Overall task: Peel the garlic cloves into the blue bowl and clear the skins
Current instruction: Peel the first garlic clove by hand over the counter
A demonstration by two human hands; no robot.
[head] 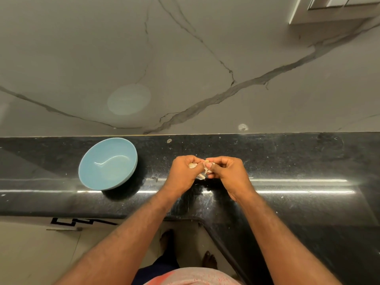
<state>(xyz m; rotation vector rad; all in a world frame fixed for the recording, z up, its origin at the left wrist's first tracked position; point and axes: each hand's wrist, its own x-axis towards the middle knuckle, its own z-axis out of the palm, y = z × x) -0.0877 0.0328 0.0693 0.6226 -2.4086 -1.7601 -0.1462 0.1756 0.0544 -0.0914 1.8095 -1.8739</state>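
We see both hands meeting just right of the middle of the frame, above the black worktop [298, 161]. The left hand [183, 174] curls its fingers [190, 159] round a piece of garlic [193, 165], which shows pale in the gap under the knuckles. The right hand [229, 173] meets it from the right, with thumb and first fingers pinched narrow on the papery top of the same garlic. A strip of loose skin [202, 177] hangs down between the two thumbs. The fingers hide so much that we cannot tell whether this is one clove or several stuck together.

The blue bowl [92, 167] stands on the worktop to the left of the hands, well apart from them and near the wall. Its glossy inside catches a curved streak of light. A few pale flakes [210, 193] lie on the worktop just below the hands.

Behind the worktop rises a grey wall [185, 58] with dark veins, and a faint round reflection [129, 99] of the bowl shows on it. At the bottom of the frame we see a light floor [30, 254] and two bare feet [167, 236].
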